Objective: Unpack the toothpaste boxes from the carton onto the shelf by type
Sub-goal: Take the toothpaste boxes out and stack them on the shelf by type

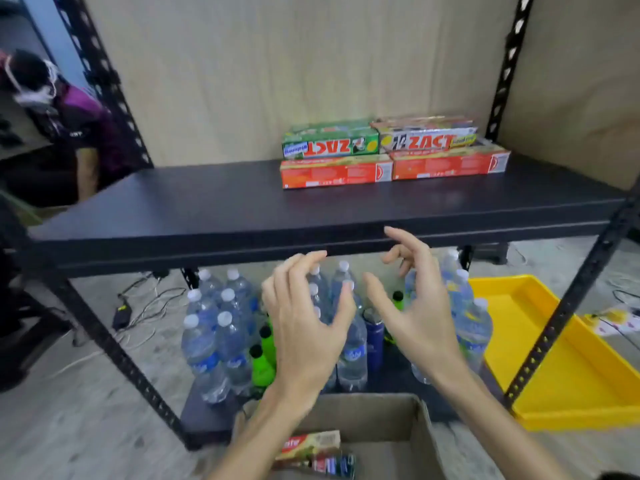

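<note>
Both hands empty: left hand (304, 327) and right hand (420, 311) loosely spread, midair before shelf (207, 202). Four boxes (394, 150) stacked back right, long axes left to right, printing upside down. More in carton (420, 431) below. Risk: mixing types; nudging stack.

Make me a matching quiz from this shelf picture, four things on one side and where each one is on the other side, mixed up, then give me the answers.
Things:
1. green Zact box
2. yellow tray
3. water bottles
4. cardboard carton

Places:
A. on the floor, right of the rack
B. at the bottom of the view, below the left hand and right hand, with toothpaste boxes inside
C. on the black shelf, stacked on a red box
D. on the lower shelf board, under the black shelf

Pairs: 1-C, 2-A, 3-D, 4-B
</note>
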`<state>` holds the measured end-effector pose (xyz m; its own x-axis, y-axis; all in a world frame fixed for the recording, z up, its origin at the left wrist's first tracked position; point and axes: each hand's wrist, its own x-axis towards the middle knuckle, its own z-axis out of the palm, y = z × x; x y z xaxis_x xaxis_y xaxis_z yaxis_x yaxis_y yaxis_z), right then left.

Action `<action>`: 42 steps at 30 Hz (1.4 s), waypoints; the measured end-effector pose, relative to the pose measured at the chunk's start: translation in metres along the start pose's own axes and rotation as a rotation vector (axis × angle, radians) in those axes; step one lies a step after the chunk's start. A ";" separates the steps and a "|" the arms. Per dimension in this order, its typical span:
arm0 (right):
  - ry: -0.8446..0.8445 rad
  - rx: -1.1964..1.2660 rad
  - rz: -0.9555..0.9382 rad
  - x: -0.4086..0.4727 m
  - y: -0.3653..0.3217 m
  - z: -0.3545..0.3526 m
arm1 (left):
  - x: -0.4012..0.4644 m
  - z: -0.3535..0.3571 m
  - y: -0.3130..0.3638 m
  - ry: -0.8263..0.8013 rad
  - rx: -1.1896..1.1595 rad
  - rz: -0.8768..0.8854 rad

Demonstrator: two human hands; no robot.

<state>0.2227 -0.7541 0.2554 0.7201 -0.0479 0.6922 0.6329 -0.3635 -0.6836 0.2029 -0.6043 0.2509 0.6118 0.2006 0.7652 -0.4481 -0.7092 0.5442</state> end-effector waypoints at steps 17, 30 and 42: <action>-0.659 -0.362 0.531 -0.272 0.222 0.084 | -0.249 0.023 -0.258 -0.907 0.491 -0.498; -0.832 -0.451 0.808 -0.360 0.288 0.139 | -0.303 0.054 -0.344 -1.205 0.597 -0.378; -0.730 -0.461 0.825 -0.355 0.320 0.169 | -0.303 0.070 -0.355 -1.205 0.679 -0.236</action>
<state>0.2173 -0.6959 -0.2480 0.9475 0.0625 -0.3137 -0.1504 -0.7785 -0.6093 0.2223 -0.4604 -0.1984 0.9586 -0.0912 -0.2697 -0.0716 -0.9941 0.0817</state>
